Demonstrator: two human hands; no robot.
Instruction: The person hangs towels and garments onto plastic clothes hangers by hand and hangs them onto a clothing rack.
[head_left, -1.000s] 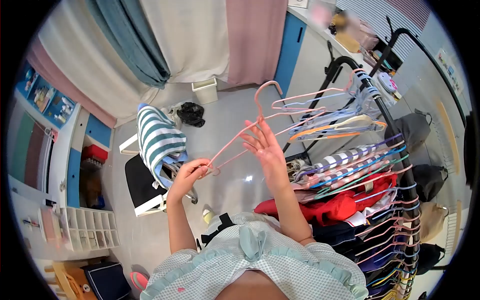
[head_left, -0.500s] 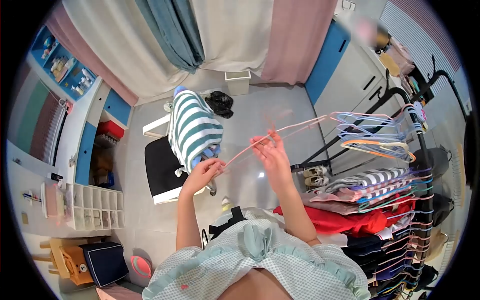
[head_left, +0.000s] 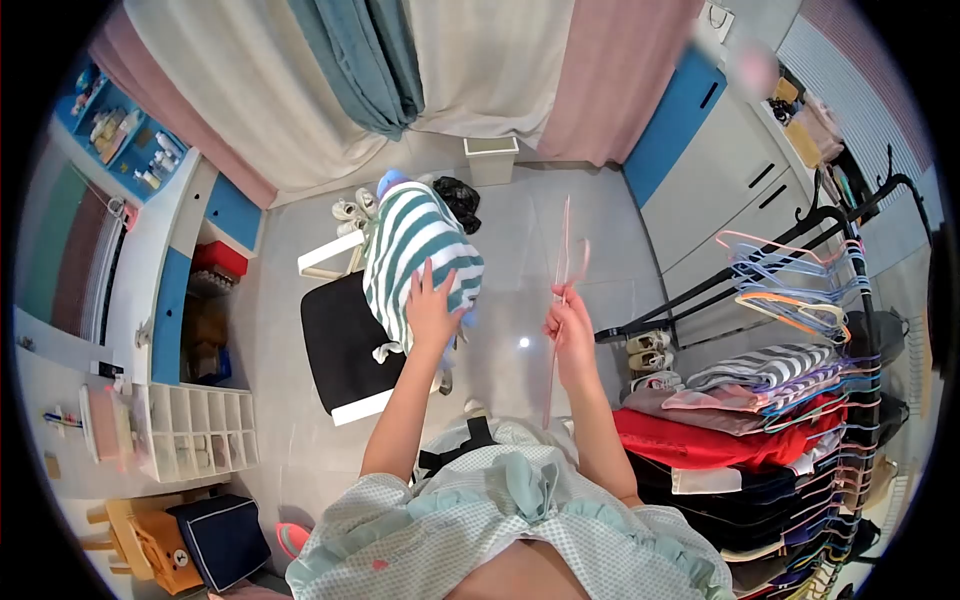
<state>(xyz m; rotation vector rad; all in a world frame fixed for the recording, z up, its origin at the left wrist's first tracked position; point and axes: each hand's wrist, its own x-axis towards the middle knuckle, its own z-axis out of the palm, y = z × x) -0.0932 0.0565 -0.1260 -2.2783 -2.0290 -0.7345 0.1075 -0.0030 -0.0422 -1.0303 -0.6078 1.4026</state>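
My right hand [head_left: 571, 330] is closed on a pink hanger [head_left: 565, 262], which stands nearly upright and edge-on to the view. My left hand [head_left: 432, 306], fingers spread, rests on the green-and-white striped clothing [head_left: 425, 245]. That clothing is heaped over a chair with a black seat [head_left: 345, 340]. Whether the left fingers grip any cloth cannot be made out.
At the right a black rack [head_left: 868, 400] bears bare hangers [head_left: 790, 270] and many clothes, a red one [head_left: 700, 435] among them. Shoes [head_left: 650, 355] lie beside its base. A small bin [head_left: 491, 162] stands by the curtains. Shelves line the left side.
My left hand has let go of the pink hanger and moved onto the striped clothing. My right hand has closed on the hanger, which has turned upright. The view has shifted.
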